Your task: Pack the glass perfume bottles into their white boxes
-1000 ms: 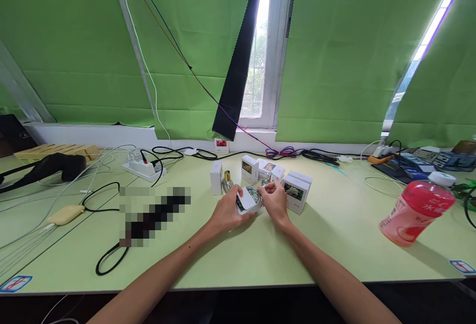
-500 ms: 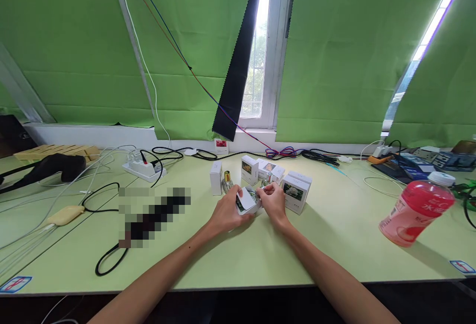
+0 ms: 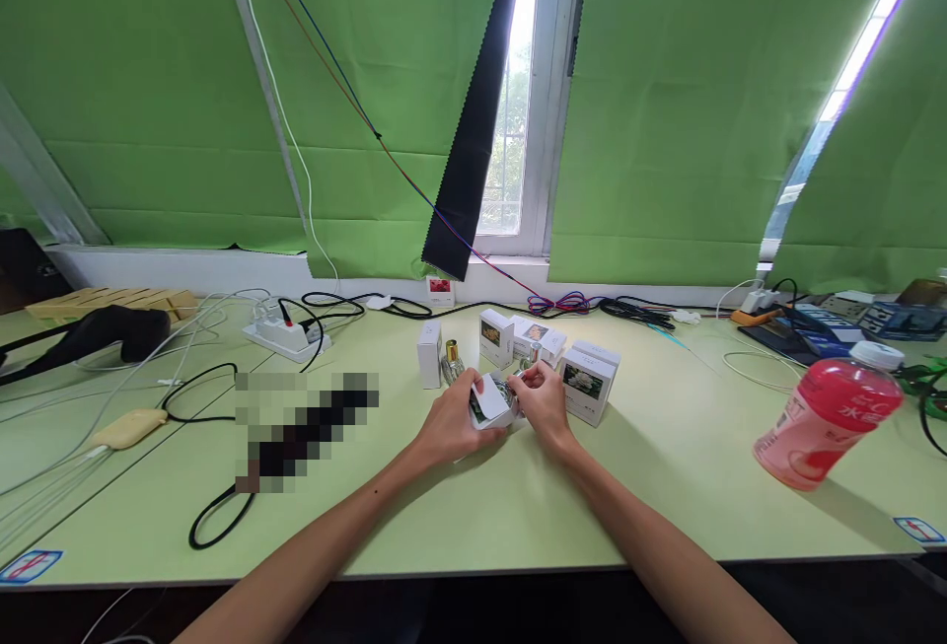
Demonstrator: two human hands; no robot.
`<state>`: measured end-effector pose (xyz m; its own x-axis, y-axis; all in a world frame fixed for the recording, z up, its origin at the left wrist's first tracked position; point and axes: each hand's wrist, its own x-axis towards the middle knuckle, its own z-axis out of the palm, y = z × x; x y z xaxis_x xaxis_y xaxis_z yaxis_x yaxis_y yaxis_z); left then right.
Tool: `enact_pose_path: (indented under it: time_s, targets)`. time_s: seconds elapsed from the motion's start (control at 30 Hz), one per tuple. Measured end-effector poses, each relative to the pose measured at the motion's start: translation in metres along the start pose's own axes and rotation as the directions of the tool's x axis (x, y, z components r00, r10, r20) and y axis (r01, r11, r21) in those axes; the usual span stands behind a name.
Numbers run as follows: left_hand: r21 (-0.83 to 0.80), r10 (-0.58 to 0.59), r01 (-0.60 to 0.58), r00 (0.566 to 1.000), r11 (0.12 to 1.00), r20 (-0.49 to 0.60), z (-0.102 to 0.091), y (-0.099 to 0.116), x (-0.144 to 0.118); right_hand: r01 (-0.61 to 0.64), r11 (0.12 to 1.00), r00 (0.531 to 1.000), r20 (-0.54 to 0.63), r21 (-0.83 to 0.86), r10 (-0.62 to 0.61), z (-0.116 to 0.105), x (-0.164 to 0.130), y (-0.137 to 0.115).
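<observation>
Hands [image 3: 455, 419] at white box [image 3: 494, 401] | box print illegible | pink bottle [image 3: 827, 422]: "水"

Small white cardboard box [image 3: 494, 401] in the left hand [image 3: 449, 421] has a dark green patch. White boxy carton [image 3: 581, 407] beside the right hand [image 3: 546, 401] sports a white-flower print. Pink plastic bottle [image 3: 823, 425] further right, white cap [image 3: 877, 356].

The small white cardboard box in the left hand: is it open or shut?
Open: the small white cardboard box, held by the left hand, has its white flap untucked.
</observation>
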<state>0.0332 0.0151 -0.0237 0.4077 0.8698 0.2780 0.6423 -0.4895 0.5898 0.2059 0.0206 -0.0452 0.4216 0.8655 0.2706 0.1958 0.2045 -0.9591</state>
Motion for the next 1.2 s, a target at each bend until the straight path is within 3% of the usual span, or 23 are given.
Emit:
enact_pose_path:
  time_s: [0.4, 1.2]
  targets:
    - [0.025, -0.062, 0.062, 0.998, 0.998, -0.001, -0.0016, 0.0071, -0.001, 0.029, 1.0, 0.999, 0.026, 0.011, -0.03, 0.0007, -0.0048, -0.0026]
    - [0.036, -0.035, 0.037, 0.999, 0.999, -0.036, 0.0001, 0.0048, -0.0006, 0.119, 0.99, 0.99, 0.081, -0.078, -0.113, 0.0018, -0.0081, -0.003]
